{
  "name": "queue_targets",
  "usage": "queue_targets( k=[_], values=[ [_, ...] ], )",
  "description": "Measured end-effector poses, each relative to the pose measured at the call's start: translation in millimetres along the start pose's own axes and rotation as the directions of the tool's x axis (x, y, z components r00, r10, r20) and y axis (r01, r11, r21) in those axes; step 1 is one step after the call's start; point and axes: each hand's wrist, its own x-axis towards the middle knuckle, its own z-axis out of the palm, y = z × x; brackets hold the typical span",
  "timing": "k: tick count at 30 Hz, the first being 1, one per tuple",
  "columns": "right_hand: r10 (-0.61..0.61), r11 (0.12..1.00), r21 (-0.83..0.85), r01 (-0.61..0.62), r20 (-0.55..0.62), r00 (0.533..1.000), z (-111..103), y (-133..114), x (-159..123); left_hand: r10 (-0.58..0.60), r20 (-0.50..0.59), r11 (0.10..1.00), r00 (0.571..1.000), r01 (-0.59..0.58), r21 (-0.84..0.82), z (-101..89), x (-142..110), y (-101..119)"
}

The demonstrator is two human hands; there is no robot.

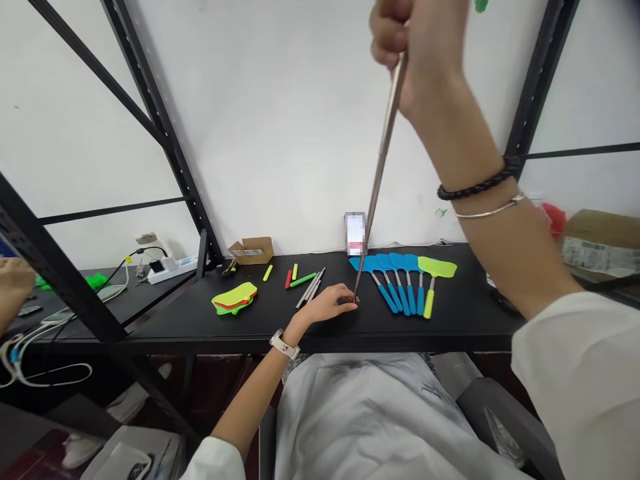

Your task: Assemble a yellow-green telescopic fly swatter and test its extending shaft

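Black workbench [440, 327] with telescopic steel rod [384, 160] slanting down to its front edge.
My left fingertips [350, 300] pinch the lower tip, my right fist [417, 50] clamps high; rod judged light, stiff, slippery, best held low, just beside blue fly swatters [397, 297].

**Surroundings of Bench: Rack, Cartons, Power Supply**

A black slotted steel rack [160, 113] stands at 10 and 2 o'clock against a white wall [280, 120]. Its black bench top [465, 327] crosses the view. At 9 o'clock, a small open cardboard box [251, 251] sits on the bench, with a white power strip [170, 270] farther out on a lower black shelf [135, 300]. Close to centre, near 1 o'clock, a pixelated upright object [355, 233] leans at the wall, apparently a phone. A larger cardboard carton [600, 247] lies at 3 o'clock, a red item [554, 219] just beside it. White cables [45, 353] and a white sneaker [83, 450] show at 8 o'clock, a dark chair [500, 420] at 4 o'clock.
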Motion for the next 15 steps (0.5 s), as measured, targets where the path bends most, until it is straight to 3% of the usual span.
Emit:
queue_targets(
  k=[3,7,15],
  values=[
    [0.076,0.997,-0.023,-0.074,0.073,0.994,7,17,10,0.026,0.006,0.999,1.000,-0.026,-0.027,3.0,2,0],
    [0.190,0.982,0.000,-0.191,0.086,0.978,10,30,21,0.044,0.009,0.998,0.999,-0.043,-0.045,6.1,3,-6],
    [0.195,0.978,0.036,-0.205,0.184,0.963,19,32,20,0.036,0.021,0.998,0.999,-0.034,-0.053,9.4,3,-11]
  ],
)
